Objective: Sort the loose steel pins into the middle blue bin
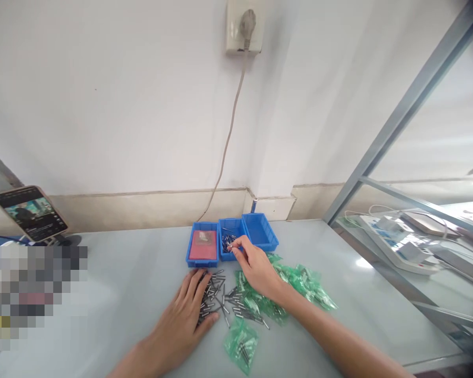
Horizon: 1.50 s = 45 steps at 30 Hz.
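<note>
My left hand (184,313) lies with its fingers stretched out along the left side of a loose pile of thin metal pins (223,304) on the table. Over the middle blue bin (229,255), which contains small metal parts (227,239), my right hand (253,262) has its thumb and fingertips pinched together. Something small and shiny shows at those fingertips, too small to name. Green plastic bags (307,283) of metal pieces lie under and beside the right wrist. A single green bag (241,344) with dark pins inside sits nearer to me.
To the left of the middle bin stands a blue bin (189,252) holding a reddish-pink block; another blue bin (260,231) is at the right. A phone (30,212) leans on a stand at far left. A metal frame (402,105) and power strip (398,244) occupy the right.
</note>
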{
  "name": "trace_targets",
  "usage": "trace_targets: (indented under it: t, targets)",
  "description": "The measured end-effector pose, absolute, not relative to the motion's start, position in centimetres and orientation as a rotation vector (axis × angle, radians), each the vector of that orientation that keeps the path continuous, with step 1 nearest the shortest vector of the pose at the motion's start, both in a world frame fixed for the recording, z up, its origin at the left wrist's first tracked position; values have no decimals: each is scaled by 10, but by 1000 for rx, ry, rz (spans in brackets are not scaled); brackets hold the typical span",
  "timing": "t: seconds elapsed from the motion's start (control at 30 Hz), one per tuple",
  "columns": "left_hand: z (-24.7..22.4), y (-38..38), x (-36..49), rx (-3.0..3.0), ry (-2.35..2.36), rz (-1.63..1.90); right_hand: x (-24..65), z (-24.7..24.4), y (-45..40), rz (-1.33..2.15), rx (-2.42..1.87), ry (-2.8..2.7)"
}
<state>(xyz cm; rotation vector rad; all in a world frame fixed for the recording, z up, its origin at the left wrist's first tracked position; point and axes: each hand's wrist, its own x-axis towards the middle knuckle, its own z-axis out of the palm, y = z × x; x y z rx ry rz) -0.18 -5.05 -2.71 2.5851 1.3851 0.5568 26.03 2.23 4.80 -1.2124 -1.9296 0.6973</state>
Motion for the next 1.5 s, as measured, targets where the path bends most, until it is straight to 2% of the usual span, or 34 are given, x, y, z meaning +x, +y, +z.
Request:
trace_targets:
  t: [0.8,1.5]
  targets:
    - [-13,-45,16,2562,1430,553,269,26,26,629,-1168,-2081]
    - [-8,-41,15,2612,1343,522,271,35,25,722,-1119,-1968]
